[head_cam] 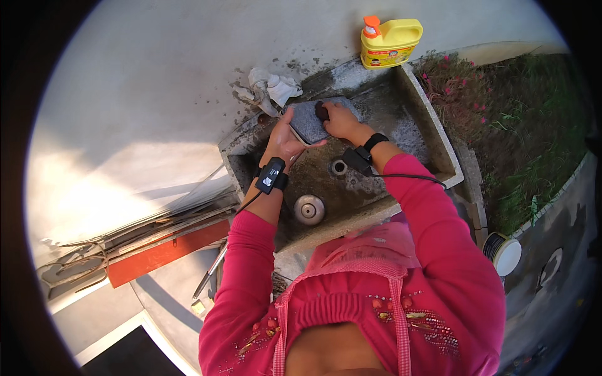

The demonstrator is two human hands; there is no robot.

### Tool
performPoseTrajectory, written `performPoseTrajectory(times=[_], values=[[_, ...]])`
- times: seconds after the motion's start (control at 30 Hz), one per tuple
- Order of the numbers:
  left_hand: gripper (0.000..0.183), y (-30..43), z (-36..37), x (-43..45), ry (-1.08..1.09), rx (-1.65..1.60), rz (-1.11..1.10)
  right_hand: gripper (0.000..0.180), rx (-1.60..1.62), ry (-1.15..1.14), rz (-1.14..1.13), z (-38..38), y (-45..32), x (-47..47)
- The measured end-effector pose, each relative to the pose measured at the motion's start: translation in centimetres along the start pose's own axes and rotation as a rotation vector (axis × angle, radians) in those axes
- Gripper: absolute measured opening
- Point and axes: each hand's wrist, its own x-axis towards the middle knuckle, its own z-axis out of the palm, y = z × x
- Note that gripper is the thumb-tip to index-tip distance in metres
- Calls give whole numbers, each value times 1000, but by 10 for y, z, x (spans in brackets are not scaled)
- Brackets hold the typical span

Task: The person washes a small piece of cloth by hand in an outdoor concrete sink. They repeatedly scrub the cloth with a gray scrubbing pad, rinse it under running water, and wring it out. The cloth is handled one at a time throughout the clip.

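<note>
My left hand [284, 139] holds a flat rectangular pan or tray [305, 120] by its near left side, thumb along the edge. Its upward face is speckled grey, and a pale rim shows at the near edge. In my right hand [342, 122] is a dark brown scrubbing pad [322, 111], pressed against that grey face. Both hands are above a rough concrete sink [371, 202], close to a tap [260, 89] wrapped in white cloth. The far right part of the tray lies partly behind my right hand.
A round metal lid or bowl [309, 210] lies in the sink near the drain hole [338, 167]. On the back ledge stands a yellow detergent jug [390, 44] with an orange cap. Flowering plants [451, 89] grow at the right; a white-lidded bucket [505, 256] stands below.
</note>
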Motion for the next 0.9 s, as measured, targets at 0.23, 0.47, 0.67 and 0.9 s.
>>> performPoseTrajectory(times=[0.23, 0.47, 0.67, 0.9], values=[[56, -6, -12, -19, -26, -53, 126, 45, 189, 276, -448, 19, -61, -20], [57, -24, -16, -77, 53, 60, 161, 47, 17, 255, -506, 30, -35, -17], [51, -32, -33, -111, 76, 33, 159, 44, 101, 101, -87, 18, -3, 11], [61, -22, -47, -96, -42, -59, 129, 41, 99, 56, -425, 41, -89, -36]])
